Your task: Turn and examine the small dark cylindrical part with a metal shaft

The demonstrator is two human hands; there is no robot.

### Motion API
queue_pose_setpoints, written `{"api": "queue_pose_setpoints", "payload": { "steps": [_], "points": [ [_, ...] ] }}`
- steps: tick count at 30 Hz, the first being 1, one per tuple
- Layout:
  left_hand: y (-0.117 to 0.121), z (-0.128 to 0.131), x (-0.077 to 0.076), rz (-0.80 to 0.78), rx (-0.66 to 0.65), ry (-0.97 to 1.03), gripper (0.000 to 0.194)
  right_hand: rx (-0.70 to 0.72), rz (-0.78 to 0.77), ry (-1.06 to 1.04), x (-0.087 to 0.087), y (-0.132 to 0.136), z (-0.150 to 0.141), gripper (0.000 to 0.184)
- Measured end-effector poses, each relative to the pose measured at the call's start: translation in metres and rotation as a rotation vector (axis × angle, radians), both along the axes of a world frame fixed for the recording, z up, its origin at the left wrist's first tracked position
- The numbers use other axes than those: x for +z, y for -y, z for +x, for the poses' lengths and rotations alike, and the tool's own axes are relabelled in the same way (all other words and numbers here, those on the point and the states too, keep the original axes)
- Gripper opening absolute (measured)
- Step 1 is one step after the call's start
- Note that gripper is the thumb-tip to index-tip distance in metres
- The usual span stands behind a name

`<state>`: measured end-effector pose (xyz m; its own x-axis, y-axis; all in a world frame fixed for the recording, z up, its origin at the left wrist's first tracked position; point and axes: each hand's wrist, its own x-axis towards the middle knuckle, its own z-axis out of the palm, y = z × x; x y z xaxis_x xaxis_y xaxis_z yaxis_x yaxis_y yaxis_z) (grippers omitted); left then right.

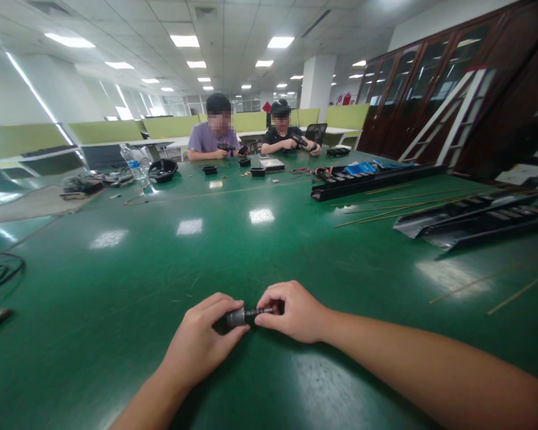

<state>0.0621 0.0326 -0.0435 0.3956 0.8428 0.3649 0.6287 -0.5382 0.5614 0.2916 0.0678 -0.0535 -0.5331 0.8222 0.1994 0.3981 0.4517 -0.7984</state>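
Note:
Low in the middle of the head view, my left hand grips a short dark grey cylinder between thumb and fingers. A thin, ridged metal shaft sticks out from the cylinder's right end. My right hand pinches the far end of that shaft with thumb and fingertips. Cylinder and shaft lie in one line, nearly level, close above the green table. Whether they are one piece or two I cannot tell. The fingers hide part of both.
Black metal channels and thin rods lie on the right. Black cables are at the left edge. Two people sit across the table, handling dark tools, near small black trays. A water bottle stands far left.

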Motion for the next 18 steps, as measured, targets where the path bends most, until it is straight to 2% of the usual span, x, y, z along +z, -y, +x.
{"api": "queue_pose_setpoints", "payload": {
  "steps": [18],
  "points": [
    [-0.0004,0.0023,0.0048,-0.021,-0.011,0.019,0.024,0.001,-0.017,0.013,0.002,0.0003,0.0005,0.015]
  ]
}}
